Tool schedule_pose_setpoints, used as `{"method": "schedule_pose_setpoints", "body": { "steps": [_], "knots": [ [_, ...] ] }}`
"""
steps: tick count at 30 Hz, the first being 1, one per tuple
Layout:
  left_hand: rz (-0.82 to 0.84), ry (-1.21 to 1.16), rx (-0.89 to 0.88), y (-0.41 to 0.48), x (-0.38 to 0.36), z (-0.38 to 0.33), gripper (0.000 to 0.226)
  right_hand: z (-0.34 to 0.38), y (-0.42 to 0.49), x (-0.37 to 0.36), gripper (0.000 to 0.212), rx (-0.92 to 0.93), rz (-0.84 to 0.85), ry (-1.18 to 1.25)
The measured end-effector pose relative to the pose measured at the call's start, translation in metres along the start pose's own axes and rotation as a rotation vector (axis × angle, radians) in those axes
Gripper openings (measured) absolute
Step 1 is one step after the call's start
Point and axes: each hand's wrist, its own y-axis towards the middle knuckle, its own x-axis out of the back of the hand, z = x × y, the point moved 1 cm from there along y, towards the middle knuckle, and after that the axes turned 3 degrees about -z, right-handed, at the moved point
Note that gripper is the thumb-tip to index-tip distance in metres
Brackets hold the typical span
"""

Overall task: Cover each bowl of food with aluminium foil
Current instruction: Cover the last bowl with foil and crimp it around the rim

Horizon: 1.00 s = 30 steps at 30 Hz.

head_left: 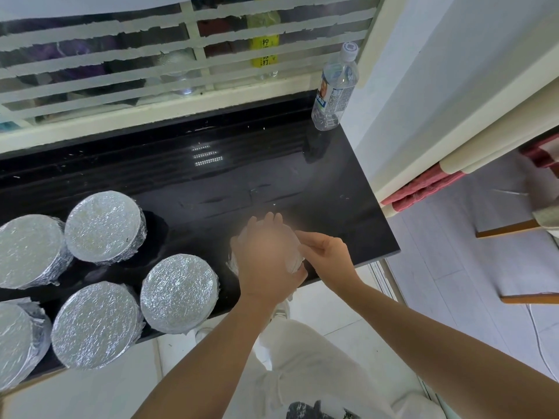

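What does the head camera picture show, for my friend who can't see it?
Two hands work on a foil-wrapped bowl on a black counter: the blurred left hand lies over its top, and the right hand grips its side. Five more foil-covered bowls sit to the left, and a water bottle stands at the back.

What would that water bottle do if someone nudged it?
The bottle is tall and narrow and stands upright, so it would probably tip rather than slide. Being round, it would likely roll once down, and it stands near the counter edge. Its clear plastic probably dents under a squeeze.
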Motion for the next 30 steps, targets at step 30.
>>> {"method": "schedule_pose_setpoints", "body": {
  "steps": [30],
  "knots": [
    [-0.059, -0.011, 0.085, 0.004, -0.002, 0.008, 0.094, 0.028, 0.052, 0.005, 0.027, -0.041, 0.192, -0.054]
  ]
}}
